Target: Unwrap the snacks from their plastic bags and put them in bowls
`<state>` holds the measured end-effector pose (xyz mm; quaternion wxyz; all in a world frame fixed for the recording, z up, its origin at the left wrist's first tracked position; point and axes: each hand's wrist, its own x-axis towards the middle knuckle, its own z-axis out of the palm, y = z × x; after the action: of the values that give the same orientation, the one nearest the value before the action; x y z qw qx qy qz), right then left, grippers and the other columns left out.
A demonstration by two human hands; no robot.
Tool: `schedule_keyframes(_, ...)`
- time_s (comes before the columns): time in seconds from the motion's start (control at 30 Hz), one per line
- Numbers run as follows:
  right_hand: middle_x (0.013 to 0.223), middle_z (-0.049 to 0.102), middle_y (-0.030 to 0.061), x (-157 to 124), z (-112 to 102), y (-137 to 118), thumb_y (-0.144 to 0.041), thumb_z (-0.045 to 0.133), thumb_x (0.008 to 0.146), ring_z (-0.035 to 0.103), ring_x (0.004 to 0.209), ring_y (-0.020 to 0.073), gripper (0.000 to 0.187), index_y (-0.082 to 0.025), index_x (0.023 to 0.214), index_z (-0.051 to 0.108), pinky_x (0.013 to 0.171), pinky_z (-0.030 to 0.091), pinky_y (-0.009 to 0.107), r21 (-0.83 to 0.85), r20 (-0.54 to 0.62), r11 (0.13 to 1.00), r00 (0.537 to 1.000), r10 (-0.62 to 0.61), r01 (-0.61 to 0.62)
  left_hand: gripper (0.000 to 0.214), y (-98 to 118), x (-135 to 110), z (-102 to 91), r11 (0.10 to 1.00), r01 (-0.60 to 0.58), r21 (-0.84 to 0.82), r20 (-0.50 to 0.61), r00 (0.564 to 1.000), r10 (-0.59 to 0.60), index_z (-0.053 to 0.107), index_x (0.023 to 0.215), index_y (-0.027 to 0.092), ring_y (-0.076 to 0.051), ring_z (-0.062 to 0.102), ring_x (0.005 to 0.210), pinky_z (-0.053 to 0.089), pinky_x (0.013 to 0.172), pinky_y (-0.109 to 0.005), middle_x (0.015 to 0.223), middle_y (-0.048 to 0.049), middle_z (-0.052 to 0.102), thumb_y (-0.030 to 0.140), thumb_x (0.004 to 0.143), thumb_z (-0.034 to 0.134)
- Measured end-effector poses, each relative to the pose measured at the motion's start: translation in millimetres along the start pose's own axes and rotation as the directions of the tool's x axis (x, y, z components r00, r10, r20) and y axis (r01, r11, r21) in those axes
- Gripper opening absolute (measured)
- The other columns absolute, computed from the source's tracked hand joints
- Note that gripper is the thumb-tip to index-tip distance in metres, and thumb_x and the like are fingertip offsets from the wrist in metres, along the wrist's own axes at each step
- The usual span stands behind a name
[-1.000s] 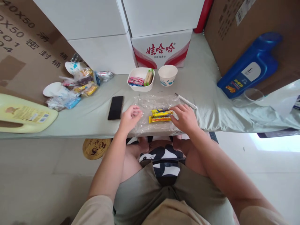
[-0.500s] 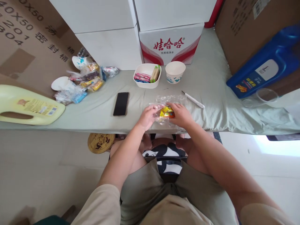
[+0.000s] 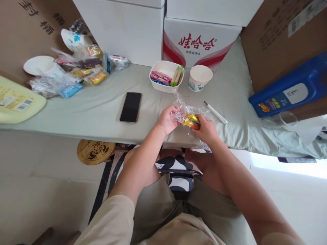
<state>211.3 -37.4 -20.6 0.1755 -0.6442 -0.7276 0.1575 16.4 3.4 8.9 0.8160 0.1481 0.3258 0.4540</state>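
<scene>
My left hand [image 3: 169, 119] is closed on crumpled clear plastic wrap [image 3: 181, 115]. Beside it, my right hand [image 3: 207, 129] grips small yellow-and-orange wrapped packets [image 3: 192, 121] that lie amid the film. Their exact kind is too small to read. The film spreads behind the packets and hangs below my right hand near the front edge. To the right lies a white craft knife [image 3: 216, 112] with its dark tip pointing away. Behind my hands stand a white bowl [image 3: 163, 89] holding pink, blue and green-ended packets, and a white paper cup [image 3: 200, 77].
A black phone [image 3: 131, 107] lies on the cloth-covered surface [image 3: 102, 115]. At left are bagged packets [image 3: 87, 71], tipped paper cups [image 3: 42, 65] and a yellow jug [image 3: 21, 100]. Cartons [image 3: 199, 46] line the back; a blue bottle [image 3: 291, 88] leans right, near a clear cup [image 3: 288, 119].
The head view has shifted and come closer. My left hand now bunches the plastic film and pulls it away from the packets; my right hand keeps its grip on them.
</scene>
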Motion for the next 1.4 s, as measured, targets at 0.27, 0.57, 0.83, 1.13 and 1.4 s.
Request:
schedule_keyframes(0.27, 0.066, 0.054, -0.0040, 2.5, -9.2, 1.6, -0.051, 0.064, 0.070, 0.047, 0.058, 0.0140, 0.034, -0.024, 0.083, 0.048, 0.057, 0.040, 0.029, 0.222, -0.137, 0.961, 0.971, 0.197, -0.164, 0.023, 26.6, 12.4, -12.9, 0.972, -0.169, -0.165, -0.339, 0.935, 0.105, 0.037, 0.061, 0.021, -0.007, 0.038, 0.042, 0.026, 0.042, -0.018, 0.053, 0.0041, 0.043, 0.018, 0.073, 0.056)
schedule_keyframes(0.57, 0.095, 0.071, 0.0099, 2.7, -9.7, -2.5, -0.045, 0.060, 0.081, 0.066, 0.088, 0.0275, 0.034, -0.024, 0.108, 0.058, 0.077, 0.053, 0.041, -0.168, -0.091, 0.970, 0.977, -0.194, 0.177, 0.023, 31.1, 20.6, -22.0, 0.986, -0.142, -0.085, -0.378, 0.920, 0.100, 0.042, 0.062, 0.020, -0.006, 0.039, 0.043, 0.027, 0.042, -0.018, 0.055, 0.0045, 0.045, 0.022, 0.077, 0.060)
schedule_keyframes(0.83, 0.106, 0.073, 0.0134, 21.6, -21.6, -22.8, -0.027, 0.059, 0.082, 0.069, 0.091, 0.0281, 0.047, -0.016, 0.127, 0.060, 0.084, 0.052, 0.040, -0.229, 0.428, 0.810, 0.803, -0.414, 0.539, 0.025, 35.9, 19.7, -33.4, 0.982, -0.190, -0.019, -0.378, 0.910, 0.169, 0.041, 0.062, 0.019, -0.005, 0.038, 0.044, 0.026, 0.043, -0.018, 0.055, 0.0047, 0.045, 0.023, 0.076, 0.061)
schedule_keyframes(1.13, 0.139, 0.059, 0.0143, 10.0, -25.2, -15.7, -0.019, 0.058, 0.080, 0.059, 0.125, 0.0303, 0.053, -0.023, 0.133, 0.059, 0.100, 0.053, 0.046, -0.163, 0.481, 0.834, 0.780, -0.399, 0.527, 0.018, 43.1, 16.4, -36.8, 0.981, -0.192, -0.003, -0.439, 0.882, 0.172, 0.045, 0.061, 0.018, -0.006, 0.041, 0.044, 0.024, 0.043, -0.019, 0.056, 0.0033, 0.047, 0.017, 0.076, 0.055)
schedule_keyframes(1.4, 0.112, 0.068, 0.0140, 10.6, -32.7, -7.2, -0.018, 0.058, 0.080, 0.065, 0.106, 0.0298, 0.039, -0.019, 0.118, 0.064, 0.090, 0.055, 0.043, -0.264, 0.485, 0.870, 0.837, -0.254, 0.417, 0.017, 47.0, 12.1, -38.1, 0.974, -0.221, -0.042, -0.438, 0.881, 0.181, 0.043, 0.059, 0.019, -0.006, 0.040, 0.043, 0.024, 0.042, -0.018, 0.054, 0.0043, 0.046, 0.018, 0.070, 0.055)
